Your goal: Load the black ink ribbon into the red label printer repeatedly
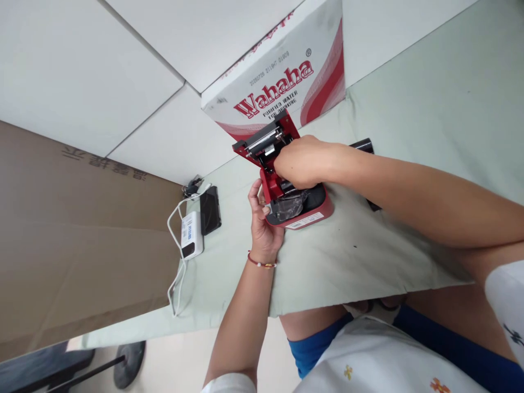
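On the table point(229, 273), an opened red gadget point(325, 209) is gripped at one end by the left hand point(264, 226). Grip of the right hand point(301, 161) is kinda hidden, can't be told.

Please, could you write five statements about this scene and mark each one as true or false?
1. The left hand is at the side of the red device. True.
2. The bracelet is on the right wrist. False: the bracelet is on the left wrist.
3. The lid of the red device is closed. False: it is raised.
4. The Wahaha box has "purified water" printed on it. True.
5. The right hand touches the white power bank. False: it is at the red device, away from the white power bank.
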The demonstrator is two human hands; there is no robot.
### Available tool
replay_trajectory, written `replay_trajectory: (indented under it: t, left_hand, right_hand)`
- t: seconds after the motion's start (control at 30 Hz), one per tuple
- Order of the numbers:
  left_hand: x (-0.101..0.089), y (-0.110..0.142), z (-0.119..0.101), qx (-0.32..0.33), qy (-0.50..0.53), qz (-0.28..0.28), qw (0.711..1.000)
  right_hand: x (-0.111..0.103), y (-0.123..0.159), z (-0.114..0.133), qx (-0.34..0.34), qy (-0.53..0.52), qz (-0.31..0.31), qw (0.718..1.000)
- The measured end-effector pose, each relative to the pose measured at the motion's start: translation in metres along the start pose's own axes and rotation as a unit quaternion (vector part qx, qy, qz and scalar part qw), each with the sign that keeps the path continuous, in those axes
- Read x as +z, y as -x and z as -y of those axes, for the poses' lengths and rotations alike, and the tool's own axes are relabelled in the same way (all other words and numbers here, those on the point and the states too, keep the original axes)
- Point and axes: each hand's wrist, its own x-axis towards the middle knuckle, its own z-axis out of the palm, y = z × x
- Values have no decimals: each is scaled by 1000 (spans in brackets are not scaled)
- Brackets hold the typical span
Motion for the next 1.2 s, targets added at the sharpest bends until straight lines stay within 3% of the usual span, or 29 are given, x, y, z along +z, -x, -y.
replay_trajectory:
  t: [0.1, 0.17, 0.3, 0.4, 0.47, 0.6, 0.73, 0.83, 1.0, 1.2]
  left_hand:
    - [0, -1, 0, 2, -6, 5, 1000]
    - [0, -1, 0, -3, 2, 4, 1000]
    - [0, 0, -1, -9, 23, -9, 1000]
    - [1, 0, -1, -5, 21, -4, 1000]
    - [0, 0, -1, -5, 25, 5, 1000]
    - [-3, -2, 1, -6, 15, 8, 1000]
    - [-5, -3, 1, -6, 20, 11, 1000]
    - [-5, -3, 1, -1, 16, 21, 1000]
    - [-3, -3, 2, -2, 23, 8, 1000]
    - [1, -3, 3, 0, 50, 3, 999]
  right_hand:
    - [-4, 6, 2, 13, 57, 6, 998]
    - [-12, 13, 0, -9, 42, -11, 999]
    - [-42, 35, -20, -51, 9, -55, 997]
    - [-63, 47, -52, 5, -3, -122, 993]
    - [-67, 47, -74, 65, -1, -126, 990]
    - [-46, 23, -98, 151, 38, -50, 987]
    - [-17, -8, -100, 165, 45, 45, 984]
    - [-10, -17, -108, 167, 8, 53, 985]
    - [-3, 14, -134, 142, 12, -35, 989]
    - [37, 65, -135, 115, 12, -21, 993]
